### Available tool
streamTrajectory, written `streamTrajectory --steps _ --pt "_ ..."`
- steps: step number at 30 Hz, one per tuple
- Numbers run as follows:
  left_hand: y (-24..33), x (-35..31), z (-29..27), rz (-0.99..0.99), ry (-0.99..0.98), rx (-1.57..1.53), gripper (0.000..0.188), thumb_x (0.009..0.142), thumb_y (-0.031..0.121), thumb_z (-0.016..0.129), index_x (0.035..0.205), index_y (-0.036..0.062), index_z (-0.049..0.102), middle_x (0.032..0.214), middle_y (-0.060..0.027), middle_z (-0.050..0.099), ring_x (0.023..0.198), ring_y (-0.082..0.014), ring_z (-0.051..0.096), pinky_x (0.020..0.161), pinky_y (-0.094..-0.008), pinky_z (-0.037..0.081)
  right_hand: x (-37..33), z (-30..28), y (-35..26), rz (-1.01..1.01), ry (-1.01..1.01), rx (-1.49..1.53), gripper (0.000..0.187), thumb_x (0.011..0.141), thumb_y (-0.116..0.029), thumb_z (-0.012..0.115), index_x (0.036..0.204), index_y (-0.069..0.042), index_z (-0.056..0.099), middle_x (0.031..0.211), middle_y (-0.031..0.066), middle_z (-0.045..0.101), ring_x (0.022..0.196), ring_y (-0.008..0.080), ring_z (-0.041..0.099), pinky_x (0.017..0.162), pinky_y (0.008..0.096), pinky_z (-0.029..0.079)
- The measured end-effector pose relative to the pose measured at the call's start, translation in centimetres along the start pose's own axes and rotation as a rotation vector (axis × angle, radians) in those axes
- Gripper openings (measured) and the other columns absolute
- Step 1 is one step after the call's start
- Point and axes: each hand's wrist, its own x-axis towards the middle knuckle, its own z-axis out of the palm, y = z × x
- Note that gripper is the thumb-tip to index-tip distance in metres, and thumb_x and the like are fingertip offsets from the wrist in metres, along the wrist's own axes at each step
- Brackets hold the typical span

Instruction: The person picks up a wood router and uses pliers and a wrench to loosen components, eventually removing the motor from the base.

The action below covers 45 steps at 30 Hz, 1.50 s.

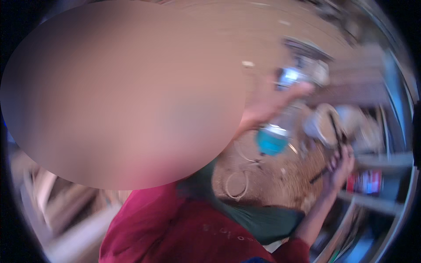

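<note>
Motion smears the whole head view. My left hand (pixel 283 97) reaches out from behind a large blurred oval, fingers around a shiny, rounded object. That object has a bright silvery top (pixel 290 78) and, below the hand, a teal end (pixel 272 142) with a pale band; its kind cannot be made out. My right hand (pixel 341 164), at the right, is closed around a thin dark rod (pixel 319 176). The rod slants up past the fingers toward a pale round container (pixel 325 125). Both hands are apart from each other.
A pale cord loop (pixel 237 184) lies on the brown dusty floor (pixel 263 22). Several pale containers stand behind my right hand, near wooden boards (pixel 351 90). A shelf frame (pixel 386 204) with a red package (pixel 365 182) is at the right. Lumber (pixel 83 232) lies lower left.
</note>
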Motion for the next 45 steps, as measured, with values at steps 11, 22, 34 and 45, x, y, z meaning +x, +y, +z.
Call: streamTrajectory --steps 11,22,34,45 --pt "-9.6 2.8 6.3 -0.263 -0.427 -0.025 0.07 0.083 0.065 0.061 0.11 0.0009 0.057 0.083 -0.0147 0.068 0.073 -0.0256 0.071 0.065 -0.0386 0.06 -6.3 -5.4 -2.2 0.02 0.135 -0.037 0.023 0.098 -0.018 0.064 0.11 -0.013 0.046 0.072 0.003 0.06 0.049 0.0047 0.043 0.04 0.0194 0.028" --pt "-11.5 2.9 6.9 -0.215 -0.493 0.028 0.063 0.082 0.04 0.074 0.125 -0.0023 0.054 0.099 -0.0111 0.066 0.085 -0.0182 0.066 0.075 -0.0342 0.055 -7.7 -5.9 -2.3 0.152 0.149 -0.121 0.026 0.097 -0.021 0.065 0.11 -0.012 0.045 0.072 0.002 0.058 0.051 0.0048 0.042 0.041 0.0201 0.028" --pt "-11.0 4.0 5.6 -0.011 -0.435 0.308 0.072 0.073 0.045 0.08 0.124 -0.001 0.057 0.102 -0.0083 0.065 0.09 -0.0173 0.061 0.081 -0.0342 0.051 -5.7 -7.5 -1.7 0.403 -0.015 0.009 0.027 0.097 -0.023 0.067 0.112 -0.012 0.048 0.078 0.0008 0.056 0.056 0.0043 0.044 0.042 0.0179 0.028" --pt "-13.1 6.1 2.9 0.227 -0.527 0.287 0.078 0.078 0.046 0.077 0.132 0.0007 0.045 0.109 -0.0146 0.062 0.089 -0.0256 0.066 0.078 -0.0403 0.057 -5.0 -8.2 -0.1 0.462 -0.205 0.172 0.023 0.098 -0.022 0.064 0.108 -0.011 0.048 0.078 0.0004 0.052 0.054 0.0014 0.039 0.04 0.0163 0.024"
